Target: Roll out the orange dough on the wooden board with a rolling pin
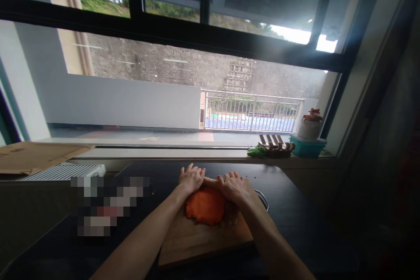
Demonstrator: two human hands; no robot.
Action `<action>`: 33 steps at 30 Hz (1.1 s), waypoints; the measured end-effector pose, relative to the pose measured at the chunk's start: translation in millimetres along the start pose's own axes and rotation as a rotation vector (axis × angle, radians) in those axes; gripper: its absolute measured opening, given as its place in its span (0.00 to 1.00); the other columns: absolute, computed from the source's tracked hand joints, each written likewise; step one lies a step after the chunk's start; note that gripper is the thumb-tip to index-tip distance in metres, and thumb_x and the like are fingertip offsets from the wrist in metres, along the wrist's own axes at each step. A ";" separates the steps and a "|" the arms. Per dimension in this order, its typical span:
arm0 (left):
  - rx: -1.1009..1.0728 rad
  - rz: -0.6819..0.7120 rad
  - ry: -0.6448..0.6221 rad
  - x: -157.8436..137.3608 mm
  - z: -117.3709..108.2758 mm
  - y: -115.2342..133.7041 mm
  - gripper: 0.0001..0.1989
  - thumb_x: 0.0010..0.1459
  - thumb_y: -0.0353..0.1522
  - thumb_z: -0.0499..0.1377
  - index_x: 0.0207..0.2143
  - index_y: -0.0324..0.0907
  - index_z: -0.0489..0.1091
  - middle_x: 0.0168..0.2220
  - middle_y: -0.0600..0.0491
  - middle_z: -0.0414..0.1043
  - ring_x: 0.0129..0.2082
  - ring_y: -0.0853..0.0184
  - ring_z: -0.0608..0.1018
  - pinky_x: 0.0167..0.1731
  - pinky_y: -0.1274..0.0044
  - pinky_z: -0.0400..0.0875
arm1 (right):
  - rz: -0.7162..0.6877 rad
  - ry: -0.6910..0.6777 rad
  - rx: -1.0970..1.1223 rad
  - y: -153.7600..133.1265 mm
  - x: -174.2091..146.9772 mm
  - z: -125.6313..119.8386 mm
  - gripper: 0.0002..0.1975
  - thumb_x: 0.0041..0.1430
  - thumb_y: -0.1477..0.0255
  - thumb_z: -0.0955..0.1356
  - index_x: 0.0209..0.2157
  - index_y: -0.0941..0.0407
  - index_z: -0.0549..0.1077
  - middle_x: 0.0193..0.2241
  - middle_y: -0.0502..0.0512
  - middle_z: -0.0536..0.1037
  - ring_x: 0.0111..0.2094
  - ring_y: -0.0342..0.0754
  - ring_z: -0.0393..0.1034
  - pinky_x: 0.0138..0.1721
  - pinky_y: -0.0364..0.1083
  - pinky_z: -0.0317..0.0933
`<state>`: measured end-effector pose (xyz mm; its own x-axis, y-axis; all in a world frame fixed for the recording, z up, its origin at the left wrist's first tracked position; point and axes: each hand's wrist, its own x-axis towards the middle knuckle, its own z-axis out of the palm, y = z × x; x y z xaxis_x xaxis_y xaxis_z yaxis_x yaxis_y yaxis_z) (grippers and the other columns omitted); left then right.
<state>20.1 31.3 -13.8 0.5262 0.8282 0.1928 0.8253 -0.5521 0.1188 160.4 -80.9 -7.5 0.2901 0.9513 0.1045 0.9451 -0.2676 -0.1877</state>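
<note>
A flattened orange piece of dough lies on a wooden cutting board, its edge ragged at the lower left. Just beyond the dough is a light wooden rolling pin, showing only in the gap between my hands. My left hand bears on the pin's left part with its fingers bent over it. On the right part, my right hand does the same. Both palms face down, and my hands hide the pin's ends. Small pale bits lie on the board beside the dough, under my right forearm.
The board rests on a dark table, with a metal handle at its right. A pixelated patch covers something on the left. Cardboard lies on a white radiator. A teal box and a brown slatted object stand on the windowsill.
</note>
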 end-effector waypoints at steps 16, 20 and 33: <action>0.025 0.176 -0.045 -51.5 -11.2 -14.2 0.24 0.68 0.39 0.40 0.58 0.40 0.65 0.61 0.44 0.64 0.64 0.58 0.61 0.62 0.60 0.53 | -0.128 0.093 0.073 -14.7 -65.1 8.6 0.28 0.68 0.60 0.55 0.62 0.62 0.60 0.62 0.64 0.63 0.63 0.57 0.53 0.62 0.57 0.46; 0.023 0.166 -0.103 -11.5 -9.2 6.2 0.18 0.67 0.40 0.50 0.52 0.43 0.68 0.57 0.46 0.68 0.58 0.56 0.68 0.57 0.57 0.61 | -0.043 0.071 0.056 -4.5 -38.7 0.6 0.28 0.68 0.61 0.55 0.61 0.65 0.61 0.61 0.66 0.63 0.64 0.59 0.51 0.62 0.57 0.46; -0.009 0.245 -0.161 -70.1 -25.8 -28.9 0.26 0.67 0.40 0.37 0.61 0.43 0.60 0.64 0.47 0.59 0.65 0.60 0.58 0.62 0.57 0.49 | -0.113 0.229 0.012 -30.6 -99.8 25.5 0.32 0.64 0.59 0.61 0.62 0.65 0.60 0.62 0.70 0.60 0.63 0.62 0.53 0.61 0.58 0.46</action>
<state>-45.9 -13.3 -5.6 0.7362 0.6740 0.0603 0.6678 -0.7381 0.0964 98.7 -163.8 -37.1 0.2108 0.9151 0.3437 0.9719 -0.1585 -0.1742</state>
